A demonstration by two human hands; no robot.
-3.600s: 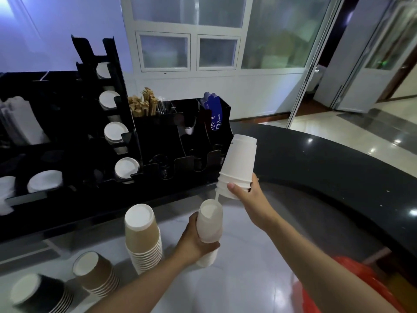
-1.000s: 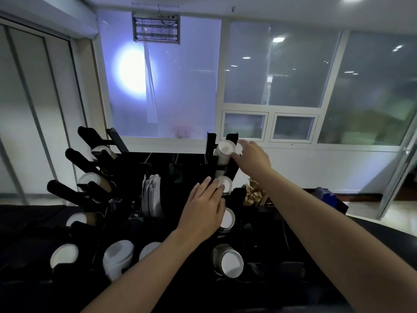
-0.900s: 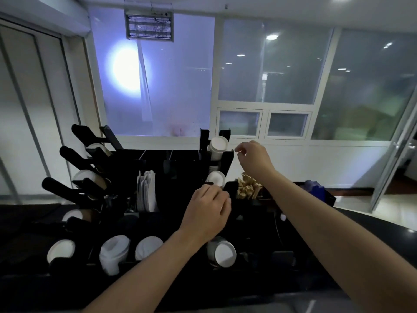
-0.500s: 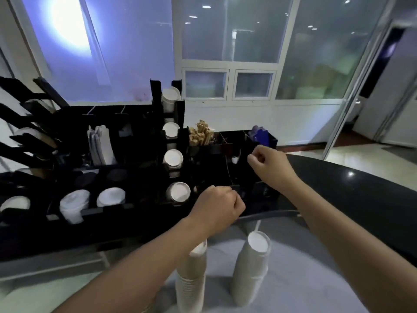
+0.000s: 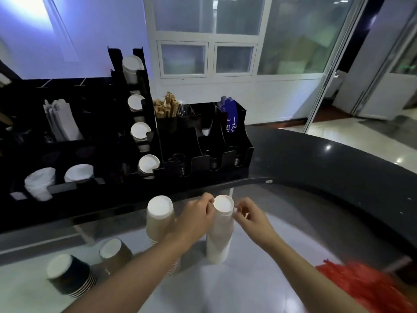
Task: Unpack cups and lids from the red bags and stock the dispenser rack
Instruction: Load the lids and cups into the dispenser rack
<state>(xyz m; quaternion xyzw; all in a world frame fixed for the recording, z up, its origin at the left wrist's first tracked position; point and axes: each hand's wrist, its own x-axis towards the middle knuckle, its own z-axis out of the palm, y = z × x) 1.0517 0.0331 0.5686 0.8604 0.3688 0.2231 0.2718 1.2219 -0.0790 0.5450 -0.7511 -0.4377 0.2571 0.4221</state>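
White cup stack (image 5: pixel 220 231) stands upright mid-counter (image 5: pixel 225 290), left hand (image 5: pixel 198 214) and right hand (image 5: pixel 252 219) pinching its top from either side, equally near.

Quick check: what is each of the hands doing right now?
Left hand: fingers pinch the top of the white cup stack, at its left rim.
Right hand: fingertips curled at the stack's right rim, pinching the thin wrap there.

dim service corner behind a curved counter
dark curved countertop (image 5: pixel 327 163), white-framed frosted windows (image 5: pixel 207 57), glossy pale tiled floor (image 5: pixel 361 132), glass door (image 5: pixel 383 64) at right.
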